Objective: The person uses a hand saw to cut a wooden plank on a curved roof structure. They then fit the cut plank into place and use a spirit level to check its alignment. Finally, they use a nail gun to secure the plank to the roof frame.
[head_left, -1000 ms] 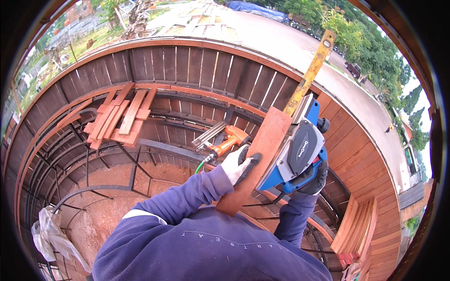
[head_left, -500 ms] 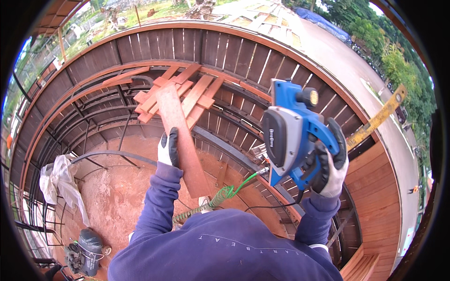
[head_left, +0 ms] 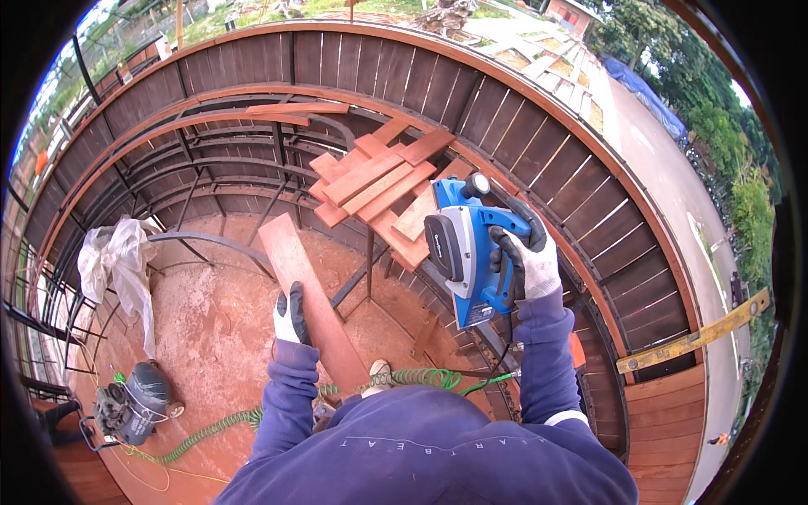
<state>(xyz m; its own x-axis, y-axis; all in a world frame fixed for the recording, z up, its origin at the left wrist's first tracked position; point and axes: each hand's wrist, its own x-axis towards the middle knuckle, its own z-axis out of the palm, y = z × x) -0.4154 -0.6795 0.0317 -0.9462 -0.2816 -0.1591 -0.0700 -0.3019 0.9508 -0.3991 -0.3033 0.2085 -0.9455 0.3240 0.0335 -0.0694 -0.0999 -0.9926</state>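
Note:
A reddish-brown wooden board (head_left: 316,299) slants in front of me, its near end by my body. My left hand (head_left: 291,316), in a black and white work glove, is closed around its left edge. Off to the right, my right hand (head_left: 534,259), gloved the same way, grips the rear handle of a blue and grey electric planer (head_left: 453,248). The planer is held up in the air, apart from the board. Behind it lies a loose pile of short wooden boards (head_left: 374,183), which the planer partly covers.
A curved slatted wall (head_left: 412,76) with dark metal bench frames (head_left: 227,179) surrounds me. An air compressor (head_left: 139,404) stands at lower left, with a green coiled hose (head_left: 206,442) across the floor. Clear plastic sheeting (head_left: 122,265) hangs at left; a yellow spirit level (head_left: 694,337) lies at right.
My view has shifted, so the board pile and wall appear farther right. The planer has come left and down, closer to the pile. The board stays in my left hand, its far end now off the pile.

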